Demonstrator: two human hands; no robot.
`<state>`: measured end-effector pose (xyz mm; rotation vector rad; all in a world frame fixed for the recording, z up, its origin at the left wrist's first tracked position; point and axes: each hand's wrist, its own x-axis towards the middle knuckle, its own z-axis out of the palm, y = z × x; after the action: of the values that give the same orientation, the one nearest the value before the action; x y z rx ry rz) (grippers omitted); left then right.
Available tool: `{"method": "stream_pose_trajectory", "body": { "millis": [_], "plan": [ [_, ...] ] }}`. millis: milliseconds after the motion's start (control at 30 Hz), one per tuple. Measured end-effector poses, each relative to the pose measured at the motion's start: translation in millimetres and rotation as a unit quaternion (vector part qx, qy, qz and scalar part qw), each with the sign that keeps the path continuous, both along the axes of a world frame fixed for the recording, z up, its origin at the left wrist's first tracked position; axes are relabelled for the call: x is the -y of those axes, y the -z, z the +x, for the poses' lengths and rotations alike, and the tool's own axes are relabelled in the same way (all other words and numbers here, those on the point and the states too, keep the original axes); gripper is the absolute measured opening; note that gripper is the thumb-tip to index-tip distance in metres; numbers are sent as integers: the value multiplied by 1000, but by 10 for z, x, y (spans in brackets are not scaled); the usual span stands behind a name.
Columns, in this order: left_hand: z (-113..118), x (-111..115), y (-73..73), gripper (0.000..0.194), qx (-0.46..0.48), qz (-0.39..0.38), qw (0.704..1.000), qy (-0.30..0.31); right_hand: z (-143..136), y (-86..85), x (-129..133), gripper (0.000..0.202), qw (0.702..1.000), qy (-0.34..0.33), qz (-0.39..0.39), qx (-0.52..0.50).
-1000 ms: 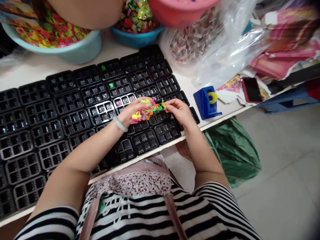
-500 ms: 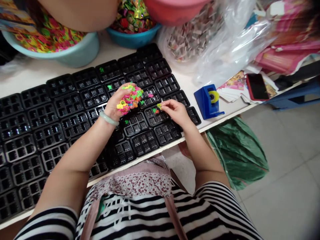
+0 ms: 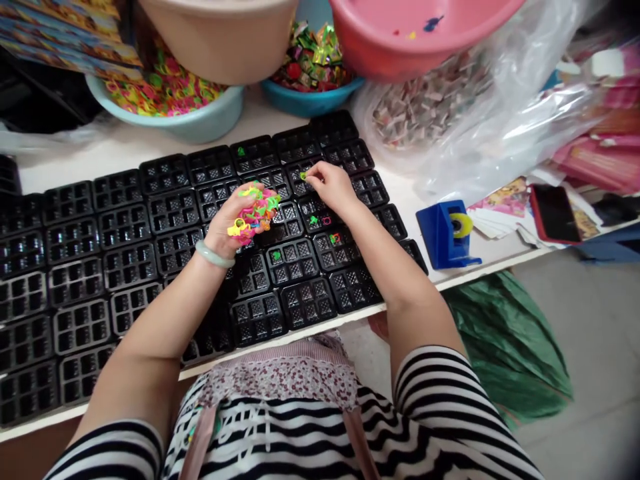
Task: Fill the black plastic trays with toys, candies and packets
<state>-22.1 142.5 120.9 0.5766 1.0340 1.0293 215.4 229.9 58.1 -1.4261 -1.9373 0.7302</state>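
My left hand (image 3: 220,227), with a pale bangle at its wrist, is cupped around a handful of small bright plastic toy rings (image 3: 256,212) in pink, yellow, green and orange. It is held over the black compartment trays (image 3: 293,261). Farther back, my right hand (image 3: 331,187) pinches a yellow-green toy ring (image 3: 303,176) at a tray in the second row from the back. Beneath my right wrist, one tray has a green piece (image 3: 313,219) and a pink ring (image 3: 326,221). Closer to me, an orange-and-green pair (image 3: 334,238) and a single green piece (image 3: 276,255) lie in other trays.
Behind the trays stand a light-blue basin (image 3: 200,123) of toy rings, a blue basin (image 3: 313,100) of shiny wrapped packets and a pink basin (image 3: 400,57). To the right are a clear bag (image 3: 435,157), a blue tape dispenser (image 3: 443,237) and a phone (image 3: 555,213).
My right hand has moved away from me, from a near tray to one farther back. Orange and green pieces stay in the near tray. My left hand keeps its handful; the view has shifted.
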Motion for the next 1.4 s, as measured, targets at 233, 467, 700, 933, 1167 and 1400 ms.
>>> {"method": "stream_pose_trajectory", "body": {
  "millis": [233, 467, 700, 933, 1167, 1400],
  "plan": [
    [-184, 80, 64, 32, 2, -10, 1000, 5, -194, 161, -458, 9, 999, -21, -6, 46],
    [-288, 94, 140, 29, 14, 3, 1000, -22, -113, 254, -507, 10, 1000, -12, -29, 0],
    [-287, 129, 71, 29, 41, 6, 999, -21, -199, 185, -757, 13, 1000, 15, 7, -16],
    [-353, 189, 57, 34, 48, -12, 999, -20, -569, 210, -1278, 18, 997, 27, 21, 72],
    [-467, 225, 79, 31, 52, -19, 998, -32, -401, 27, -993, 26, 997, 0, 16, 82],
    [-391, 267, 93, 24, 53, -35, 998, -19, 300, -374, 396, 11, 988, -78, -74, 110]
  ]
}}
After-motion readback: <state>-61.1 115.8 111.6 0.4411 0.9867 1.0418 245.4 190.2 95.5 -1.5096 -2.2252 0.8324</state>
